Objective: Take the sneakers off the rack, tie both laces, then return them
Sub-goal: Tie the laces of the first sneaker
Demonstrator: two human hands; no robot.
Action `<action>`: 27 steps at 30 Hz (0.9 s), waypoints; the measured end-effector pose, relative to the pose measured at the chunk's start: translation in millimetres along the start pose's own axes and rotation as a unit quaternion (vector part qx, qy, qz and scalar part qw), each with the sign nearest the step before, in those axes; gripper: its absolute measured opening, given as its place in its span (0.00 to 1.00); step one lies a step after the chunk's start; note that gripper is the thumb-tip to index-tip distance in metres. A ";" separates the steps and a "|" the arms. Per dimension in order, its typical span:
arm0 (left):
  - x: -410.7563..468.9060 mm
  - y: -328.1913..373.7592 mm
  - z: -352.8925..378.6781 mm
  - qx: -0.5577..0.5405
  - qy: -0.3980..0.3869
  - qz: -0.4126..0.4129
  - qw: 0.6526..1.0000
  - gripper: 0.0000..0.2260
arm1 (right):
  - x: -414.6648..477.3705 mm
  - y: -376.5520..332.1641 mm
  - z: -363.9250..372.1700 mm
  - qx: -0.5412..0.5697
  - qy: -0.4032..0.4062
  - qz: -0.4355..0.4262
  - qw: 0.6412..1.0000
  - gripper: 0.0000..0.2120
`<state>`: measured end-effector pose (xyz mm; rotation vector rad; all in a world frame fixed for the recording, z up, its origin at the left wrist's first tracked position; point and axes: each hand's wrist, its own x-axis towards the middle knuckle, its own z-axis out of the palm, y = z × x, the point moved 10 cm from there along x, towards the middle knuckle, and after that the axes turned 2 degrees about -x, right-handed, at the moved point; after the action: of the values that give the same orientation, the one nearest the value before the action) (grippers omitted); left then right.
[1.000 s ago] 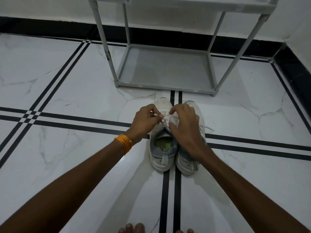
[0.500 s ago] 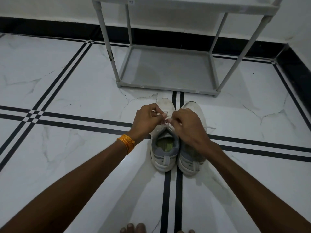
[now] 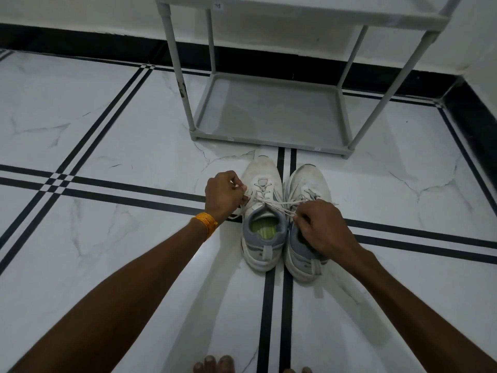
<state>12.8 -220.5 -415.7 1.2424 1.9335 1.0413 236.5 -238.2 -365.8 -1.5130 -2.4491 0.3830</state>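
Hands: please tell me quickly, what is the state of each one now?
Left hand: closed, pinching one end of the lace of the left sneaker.
Right hand: closed, pinching the other end.

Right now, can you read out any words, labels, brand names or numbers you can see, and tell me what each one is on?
Nothing can be read.
Rack top shelf: a small sticker, marks too blurred to read.
Rack bottom front edge: two tiny tags, too small to read.
Sneakers: no brand or logo text visible.
Wristband: plain orange, no text.
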 end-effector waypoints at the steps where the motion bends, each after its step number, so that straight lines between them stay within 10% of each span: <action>1: 0.1 -0.9 -0.5 0.009 0.005 0.001 1.000 0.09 | -0.6 -0.3 -0.1 0.000 0.001 -0.001 1.000 0.11; 15: -21.4 17.1 1.4 -0.039 -0.069 0.035 0.996 0.08 | 0.0 14.9 -10.3 0.119 0.052 0.107 0.986 0.12; 27: -28.4 43.8 11.8 0.306 -0.089 0.276 0.907 0.07 | 5.8 18.6 -8.8 0.021 0.033 0.151 0.988 0.15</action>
<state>52.5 -232.4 -381.9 2.2462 1.8627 0.5209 252.4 -224.1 -363.6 -1.8514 -2.1487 0.4276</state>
